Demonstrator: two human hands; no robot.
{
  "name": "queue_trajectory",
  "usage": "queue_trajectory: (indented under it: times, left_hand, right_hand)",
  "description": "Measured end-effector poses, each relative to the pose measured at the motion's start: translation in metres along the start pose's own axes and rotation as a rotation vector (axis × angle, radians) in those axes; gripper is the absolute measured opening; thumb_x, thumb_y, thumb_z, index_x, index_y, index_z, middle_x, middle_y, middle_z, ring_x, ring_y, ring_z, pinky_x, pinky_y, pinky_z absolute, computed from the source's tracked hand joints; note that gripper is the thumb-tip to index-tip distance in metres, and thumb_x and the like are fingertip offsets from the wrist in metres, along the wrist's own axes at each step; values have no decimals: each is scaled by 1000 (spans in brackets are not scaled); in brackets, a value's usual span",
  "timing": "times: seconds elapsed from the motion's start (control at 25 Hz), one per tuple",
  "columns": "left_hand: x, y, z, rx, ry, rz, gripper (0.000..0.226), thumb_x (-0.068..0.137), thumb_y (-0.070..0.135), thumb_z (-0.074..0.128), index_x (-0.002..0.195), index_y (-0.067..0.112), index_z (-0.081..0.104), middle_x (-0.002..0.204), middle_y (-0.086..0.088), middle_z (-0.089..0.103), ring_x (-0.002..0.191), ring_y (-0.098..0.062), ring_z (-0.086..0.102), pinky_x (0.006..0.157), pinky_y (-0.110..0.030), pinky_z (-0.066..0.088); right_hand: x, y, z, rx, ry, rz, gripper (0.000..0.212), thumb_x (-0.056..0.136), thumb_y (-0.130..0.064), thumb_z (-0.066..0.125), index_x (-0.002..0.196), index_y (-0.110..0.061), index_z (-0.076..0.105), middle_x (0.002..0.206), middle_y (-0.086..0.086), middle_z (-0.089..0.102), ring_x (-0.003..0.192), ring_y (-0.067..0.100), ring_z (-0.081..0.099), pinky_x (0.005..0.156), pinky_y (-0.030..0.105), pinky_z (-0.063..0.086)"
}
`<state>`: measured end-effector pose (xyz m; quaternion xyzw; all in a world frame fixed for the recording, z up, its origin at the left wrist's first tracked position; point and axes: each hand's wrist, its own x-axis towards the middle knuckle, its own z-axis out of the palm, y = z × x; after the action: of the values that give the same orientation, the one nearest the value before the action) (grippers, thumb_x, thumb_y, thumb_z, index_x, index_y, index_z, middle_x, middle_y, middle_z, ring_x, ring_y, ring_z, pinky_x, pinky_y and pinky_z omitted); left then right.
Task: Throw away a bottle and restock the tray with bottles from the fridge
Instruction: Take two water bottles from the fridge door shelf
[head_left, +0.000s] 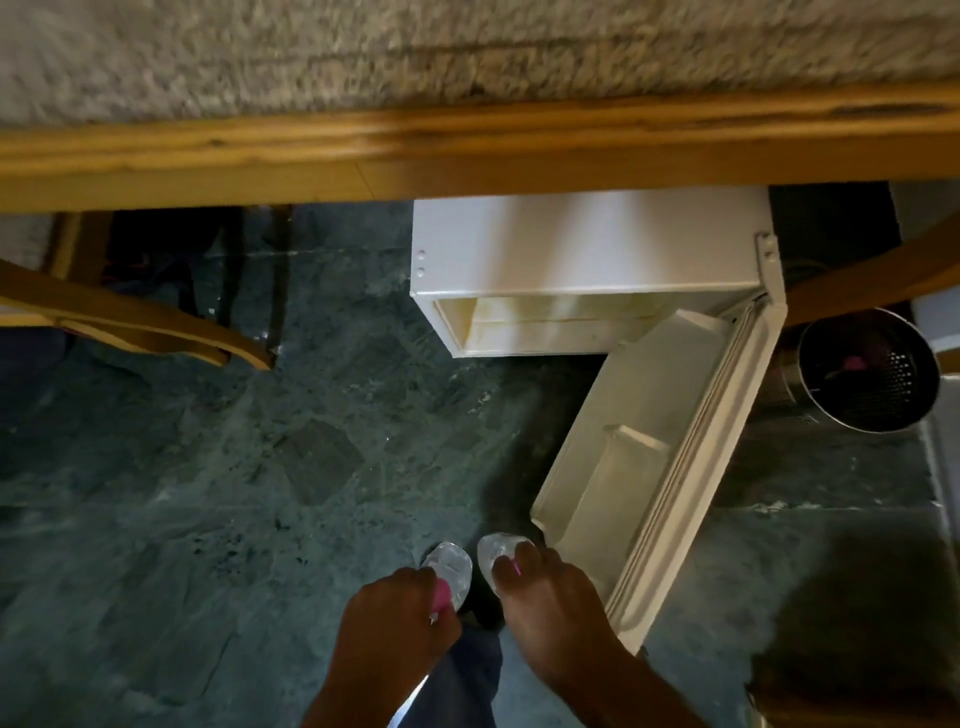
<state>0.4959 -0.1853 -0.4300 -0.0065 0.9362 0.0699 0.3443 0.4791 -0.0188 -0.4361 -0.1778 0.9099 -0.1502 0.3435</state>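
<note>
I look down at a small white fridge standing under a wooden table edge, its door swung open toward me. My left hand is shut on a clear plastic bottle with a pink cap. My right hand is shut on a second clear bottle, also pink-capped. Both bottles hang low over the floor in front of the fridge, close side by side. The fridge's inside shelves are mostly hidden from this angle. No tray is in view.
A round perforated metal bin stands right of the fridge with dark contents. A wooden table edge spans the top, with stone surface above. Wooden chair parts sit at left. The floor is dark green stone.
</note>
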Motion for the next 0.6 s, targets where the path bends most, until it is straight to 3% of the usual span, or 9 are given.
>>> queue_trajectory:
  times: [0.12, 0.28, 0.4, 0.52, 0.6]
  left_hand:
    - [19, -4, -25, 73, -21, 128, 31, 93, 43, 43, 106, 22, 62, 106, 2, 68, 96, -14, 64, 83, -25, 47]
    - [57, -7, -48, 237, -103, 323, 30, 96, 37, 47, 113, 18, 64, 113, -1, 69, 103, -19, 64, 86, -27, 45]
    - [88, -16, -66, 366, -182, 472, 26, 95, 31, 48, 106, 13, 63, 108, -7, 68, 98, -24, 64, 84, -33, 47]
    - [106, -24, -78, 423, -205, 636, 23, 95, 28, 47, 97, 11, 63, 100, -10, 68, 92, -28, 64, 79, -36, 49]
    - [109, -25, -84, 490, -241, 755, 23, 96, 23, 45, 99, 11, 64, 102, -12, 68, 94, -28, 64, 79, -34, 48]
  right_hand:
    - [3, 0, -1, 96, 31, 65, 19, 94, -4, 38, 108, -3, 52, 110, 18, 57, 95, 36, 53, 79, 45, 47]
    - [22, 0, 17, 111, -76, 252, 41, 98, -25, 48, 136, -12, 40, 144, 17, 40, 126, 36, 43, 103, 46, 38]
    - [31, -12, 23, 98, 7, 380, 40, 88, -25, 62, 126, -15, 52, 129, 15, 54, 107, 29, 59, 82, 40, 51]
    - [31, -28, 24, 54, 88, 510, 48, 50, -28, 91, 92, -14, 72, 89, 10, 70, 67, 23, 69, 50, 32, 55]
    - [29, -43, 28, 146, 80, 602, 38, 74, -27, 75, 109, -16, 65, 108, 9, 66, 87, 25, 67, 67, 35, 56]
